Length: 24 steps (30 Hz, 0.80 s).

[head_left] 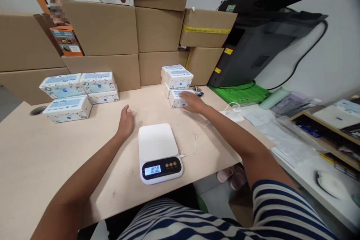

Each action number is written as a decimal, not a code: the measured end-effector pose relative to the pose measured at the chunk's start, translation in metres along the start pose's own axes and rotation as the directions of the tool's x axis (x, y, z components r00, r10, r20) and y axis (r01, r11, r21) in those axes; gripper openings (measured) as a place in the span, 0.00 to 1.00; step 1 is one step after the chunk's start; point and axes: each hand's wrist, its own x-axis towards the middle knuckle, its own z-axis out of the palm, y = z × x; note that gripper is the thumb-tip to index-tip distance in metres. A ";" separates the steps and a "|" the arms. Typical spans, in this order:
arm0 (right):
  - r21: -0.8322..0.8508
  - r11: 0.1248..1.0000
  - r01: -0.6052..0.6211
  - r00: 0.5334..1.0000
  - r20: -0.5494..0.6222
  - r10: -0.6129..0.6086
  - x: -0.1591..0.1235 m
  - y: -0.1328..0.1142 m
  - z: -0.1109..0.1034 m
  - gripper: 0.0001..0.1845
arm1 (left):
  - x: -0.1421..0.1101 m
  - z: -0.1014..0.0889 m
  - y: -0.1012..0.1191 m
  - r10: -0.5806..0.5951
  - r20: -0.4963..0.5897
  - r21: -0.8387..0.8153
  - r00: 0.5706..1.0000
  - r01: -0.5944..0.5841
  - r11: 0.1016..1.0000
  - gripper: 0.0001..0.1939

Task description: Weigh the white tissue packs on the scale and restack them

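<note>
My right hand (194, 103) reaches over the right end of a tissue pack (174, 102), its fingers apart and slightly blurred. Whether the fingertips touch the pack cannot be told. Behind that pack stand more white and blue packs (177, 78), stacked. On the table, left of the scale, rests my left hand (126, 122), fingers curled in and nothing visible in them. Between my forearms lies a white digital scale (158, 142). Its plate is bare and the lit display seems to read 100.0.
Several tissue packs (67, 108) form a group at the left. Cardboard boxes (104, 30) wall off the back. A white cable (196, 142) runs from the scale to a power strip (234, 115). A black printer (261, 41) stands back right, and a person shows partly behind the boxes.
</note>
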 end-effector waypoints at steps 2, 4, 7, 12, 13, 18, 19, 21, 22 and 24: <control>-0.046 0.999 -0.010 1.000 0.006 0.010 0.010 -0.006 0.003 0.32 | -0.003 -0.001 0.005 -0.041 0.002 -0.002 0.999 0.041 0.999 0.33; -0.084 0.996 -0.026 1.000 -0.010 0.025 0.017 -0.009 0.005 0.26 | -0.006 -0.003 0.011 -0.050 -0.008 -0.006 0.999 0.050 0.999 0.29; -0.117 0.993 -0.022 0.999 -0.031 0.019 0.021 -0.007 0.005 0.25 | -0.009 -0.005 0.018 -0.029 -0.018 -0.004 0.999 0.029 1.000 0.26; -0.120 0.993 -0.010 0.999 -0.031 0.006 0.021 -0.003 0.004 0.25 | -0.008 -0.002 0.025 -0.039 -0.008 -0.005 0.999 0.039 0.999 0.25; -0.116 0.993 -0.009 1.000 -0.028 0.006 0.022 -0.003 0.004 0.25 | -0.008 -0.001 0.025 -0.034 -0.011 -0.010 0.999 0.034 0.999 0.25; -0.103 0.994 -0.018 1.000 -0.013 0.017 0.024 0.001 0.007 0.26 | -0.008 0.001 0.027 0.004 -0.034 -0.007 0.999 -0.004 1.000 0.23; -0.101 0.995 -0.023 1.000 -0.014 0.022 0.024 0.002 0.008 0.26 | -0.009 0.001 0.028 -0.001 -0.033 -0.007 0.999 0.000 1.000 0.23; -0.098 0.995 -0.032 0.999 -0.018 0.031 0.024 0.004 0.010 0.25 | -0.010 0.003 0.031 -0.015 -0.032 -0.014 0.999 0.015 1.000 0.23; -0.097 0.995 -0.037 0.999 -0.022 0.035 0.025 0.004 0.012 0.25 | -0.011 0.004 0.033 -0.021 -0.035 -0.014 0.999 0.021 1.000 0.23; -0.099 0.994 -0.048 0.999 -0.030 0.046 0.025 0.002 0.014 0.25 | -0.013 0.005 0.036 -0.040 -0.025 0.015 0.999 0.040 0.999 0.22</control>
